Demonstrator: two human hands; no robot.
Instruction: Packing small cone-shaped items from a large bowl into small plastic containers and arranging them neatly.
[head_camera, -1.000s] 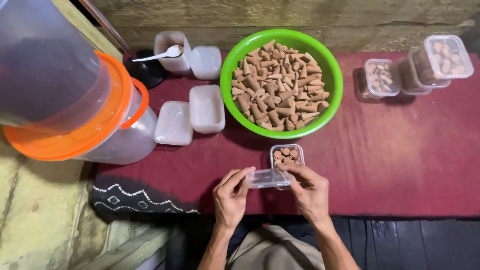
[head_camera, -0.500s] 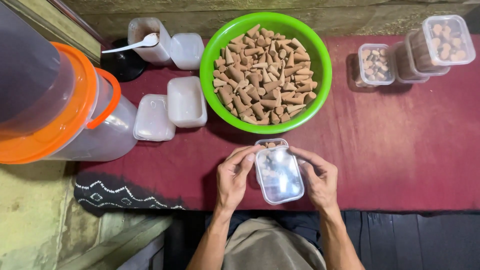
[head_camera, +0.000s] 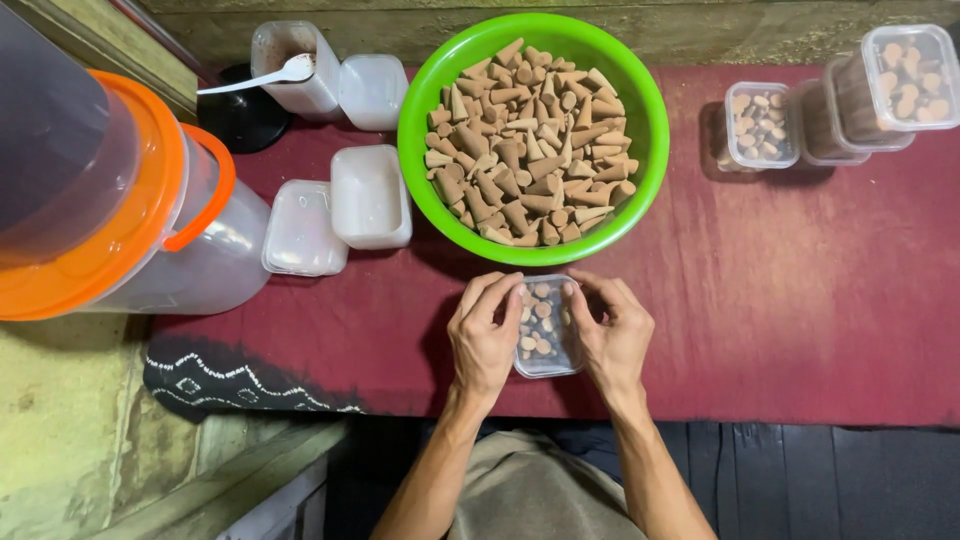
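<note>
Both hands are on it: the left hand (head_camera: 487, 338) and the right hand (head_camera: 612, 333) press in from either side of a small clear plastic box (head_camera: 545, 327), fingers (head_camera: 505, 300) curled over its lidded top, each hand grasping the box with the box caught between them. Through the clear lid you can see it is packed with little brown cones. The box sits on the dark red cloth (head_camera: 790, 290), right at the near edge of the table, just in front of the person's lap and just below the big green bowl (head_camera: 648, 120). That bowl is heaped with loose brown cones (head_camera: 520, 140), pointing every which way. Off to the left of the bowl, an empty white tub (head_camera: 368, 196) and beside it a flat clear lid or shallow tub (head_camera: 302, 230); further back, a taller container with a white spoon (head_camera: 262, 76) resting across it, and another pale tub (head_camera: 372, 90) next to that. Far left, a large clear bucket with an orange lid and handle (head_camera: 140, 230) looms close to the camera. Over on the right, well apart from the hands, filled clear boxes (head_camera: 765, 125) stand in a row, cones visible through their lids.
</note>
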